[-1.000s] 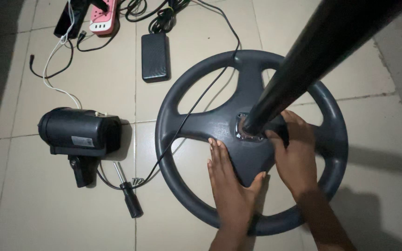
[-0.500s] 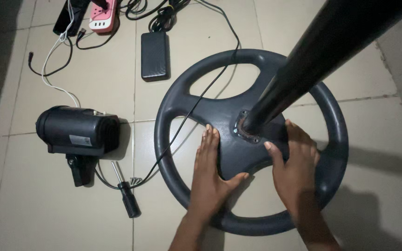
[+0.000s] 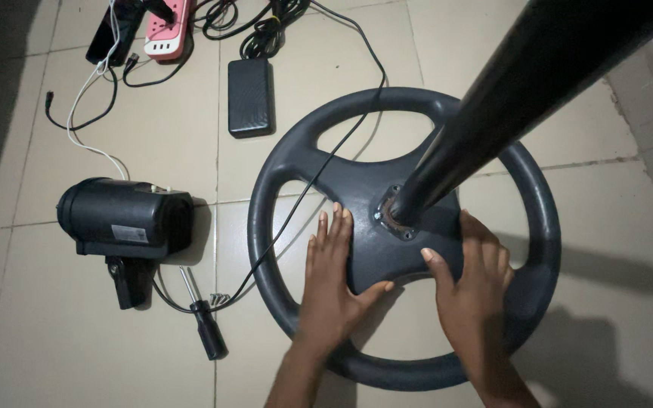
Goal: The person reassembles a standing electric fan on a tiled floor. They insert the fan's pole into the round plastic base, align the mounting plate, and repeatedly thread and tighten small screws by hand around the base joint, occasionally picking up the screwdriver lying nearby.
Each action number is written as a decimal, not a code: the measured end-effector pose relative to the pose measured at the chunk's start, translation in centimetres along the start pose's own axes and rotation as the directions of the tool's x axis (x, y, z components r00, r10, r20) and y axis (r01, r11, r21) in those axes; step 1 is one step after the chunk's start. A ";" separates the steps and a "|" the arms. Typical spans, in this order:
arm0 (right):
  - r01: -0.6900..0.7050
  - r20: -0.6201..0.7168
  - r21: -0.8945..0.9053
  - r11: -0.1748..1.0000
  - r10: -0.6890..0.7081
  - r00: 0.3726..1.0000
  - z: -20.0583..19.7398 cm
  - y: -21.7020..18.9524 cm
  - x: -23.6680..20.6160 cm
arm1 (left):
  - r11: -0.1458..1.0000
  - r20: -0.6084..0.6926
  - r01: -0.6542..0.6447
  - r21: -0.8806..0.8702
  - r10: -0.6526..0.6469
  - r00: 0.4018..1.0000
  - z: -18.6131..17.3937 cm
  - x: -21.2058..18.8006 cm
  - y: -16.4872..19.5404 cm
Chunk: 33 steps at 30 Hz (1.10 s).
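A round dark grey base shaped like a steering wheel point(image 3: 296, 162) lies flat on the tiled floor. A thick black pole point(image 3: 515, 91) rises from its hub point(image 3: 394, 215) toward the camera. My left hand point(image 3: 332, 276) lies flat with fingers spread on the left edge of the hub plate. My right hand point(image 3: 471, 279) rests flat on the plate's right side, thumb pointing toward the pole. Neither hand holds anything.
A black fan motor point(image 3: 126, 219) lies on the floor at left, a black-handled screwdriver point(image 3: 204, 321) and small screws point(image 3: 219, 299) beside it. A black cable point(image 3: 319, 170) crosses the base. A black adapter point(image 3: 250, 97), a pink power strip point(image 3: 169, 30) and tangled cords lie at the top.
Both hands have moved apart on the hub. The left hand slid left and flattened out; the right hand shifted right, away from the pole's foot.
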State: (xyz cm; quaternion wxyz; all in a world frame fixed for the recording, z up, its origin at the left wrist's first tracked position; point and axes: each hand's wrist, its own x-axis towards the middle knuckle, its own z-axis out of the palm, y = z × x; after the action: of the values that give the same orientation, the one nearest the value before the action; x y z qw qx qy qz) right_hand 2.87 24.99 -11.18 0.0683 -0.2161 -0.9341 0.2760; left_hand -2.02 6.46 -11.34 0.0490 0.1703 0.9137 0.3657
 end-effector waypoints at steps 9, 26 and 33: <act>0.179 0.010 0.297 0.938 -0.190 0.982 -1.5 -0.8 2.0 | 0.999 -0.315 -0.004 -0.045 -0.010 0.949 4.0 -0.3 2.4; 0.158 0.200 0.549 0.821 -0.312 0.929 -1.6 -2.9 5.8 | 0.991 -0.382 0.136 -0.019 -0.133 0.914 5.0 0.5 3.3; 0.131 0.225 0.584 0.801 -0.315 0.922 -1.4 -2.8 6.1 | 0.991 -0.377 0.135 -0.010 -0.129 0.917 5.2 0.5 2.9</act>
State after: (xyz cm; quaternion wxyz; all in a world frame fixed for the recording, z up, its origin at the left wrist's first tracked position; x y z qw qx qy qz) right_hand -3.27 26.27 -8.48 0.0131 -0.0277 -0.8300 0.5569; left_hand -0.55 12.03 -13.12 -0.1039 0.0353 0.9184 0.3801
